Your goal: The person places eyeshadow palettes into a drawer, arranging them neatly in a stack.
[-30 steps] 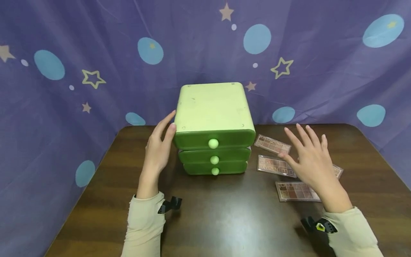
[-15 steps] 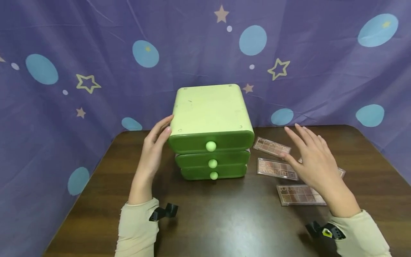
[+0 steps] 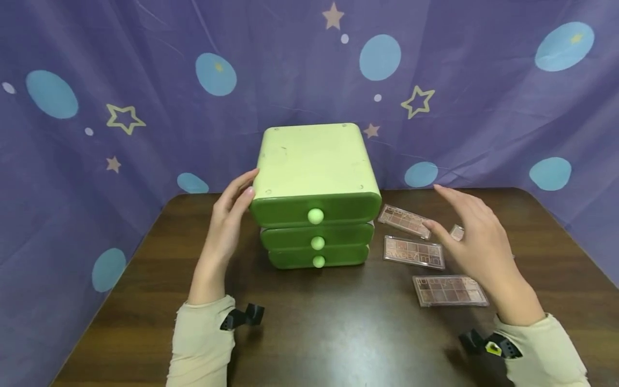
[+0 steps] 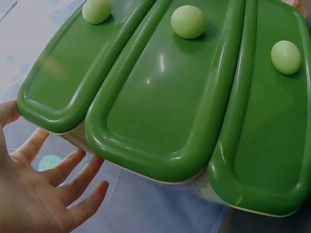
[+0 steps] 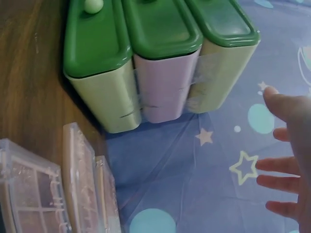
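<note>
Drawer cabinet [image 3: 316, 194] between, our left hand [image 3: 224, 228] touches it, our right hand [image 3: 479, 239] has turned edge-on; both wide-fingered, holding no eyeshadow palette [image 3: 414, 252].

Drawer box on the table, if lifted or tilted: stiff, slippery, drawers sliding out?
Likely stiff: the drawer box has a flat top with no visible sag. Its glossy drawer fronts may feel slippery. They might slide out if tipped forward: only round knobs show, no latch.

Cream sleeves [image 3: 203, 333] bear black wrist mounts [image 3: 234, 319], one yellow-marked.
</note>
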`<action>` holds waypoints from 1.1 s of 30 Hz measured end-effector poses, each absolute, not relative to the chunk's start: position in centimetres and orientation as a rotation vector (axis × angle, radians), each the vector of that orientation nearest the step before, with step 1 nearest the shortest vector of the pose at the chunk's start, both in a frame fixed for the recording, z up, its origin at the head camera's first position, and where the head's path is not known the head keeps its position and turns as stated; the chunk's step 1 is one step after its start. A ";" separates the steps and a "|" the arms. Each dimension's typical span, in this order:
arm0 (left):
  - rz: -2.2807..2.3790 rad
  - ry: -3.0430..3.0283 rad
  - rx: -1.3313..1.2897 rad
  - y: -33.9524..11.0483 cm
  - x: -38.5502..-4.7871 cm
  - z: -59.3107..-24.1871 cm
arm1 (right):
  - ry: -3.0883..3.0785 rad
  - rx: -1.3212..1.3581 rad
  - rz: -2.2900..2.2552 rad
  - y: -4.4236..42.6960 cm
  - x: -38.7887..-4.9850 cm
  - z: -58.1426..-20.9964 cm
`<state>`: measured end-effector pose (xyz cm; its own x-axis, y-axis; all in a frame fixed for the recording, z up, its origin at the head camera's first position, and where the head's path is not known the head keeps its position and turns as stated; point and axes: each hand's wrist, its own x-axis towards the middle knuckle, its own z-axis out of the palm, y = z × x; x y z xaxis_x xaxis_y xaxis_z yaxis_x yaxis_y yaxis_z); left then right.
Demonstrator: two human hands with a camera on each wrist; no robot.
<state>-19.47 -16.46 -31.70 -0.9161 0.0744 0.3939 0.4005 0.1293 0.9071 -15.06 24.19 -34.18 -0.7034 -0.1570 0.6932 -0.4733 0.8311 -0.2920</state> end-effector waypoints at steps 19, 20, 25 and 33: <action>-1.858 -2.175 -0.483 -16.7 -19.3 -31.5 | -2.135 0.681 0.954 20.3 -13.4 -32.8; -1.855 -2.171 -0.484 -16.7 -19.3 -31.5 | -2.127 0.694 0.969 19.8 -13.5 -32.8; -1.853 -2.161 -0.479 -16.8 -19.3 -31.5 | -2.111 0.755 1.019 17.6 -13.7 -32.7; -1.853 -2.187 -0.455 -16.9 -19.2 -31.4 | -2.059 0.812 1.071 14.5 -14.0 -32.4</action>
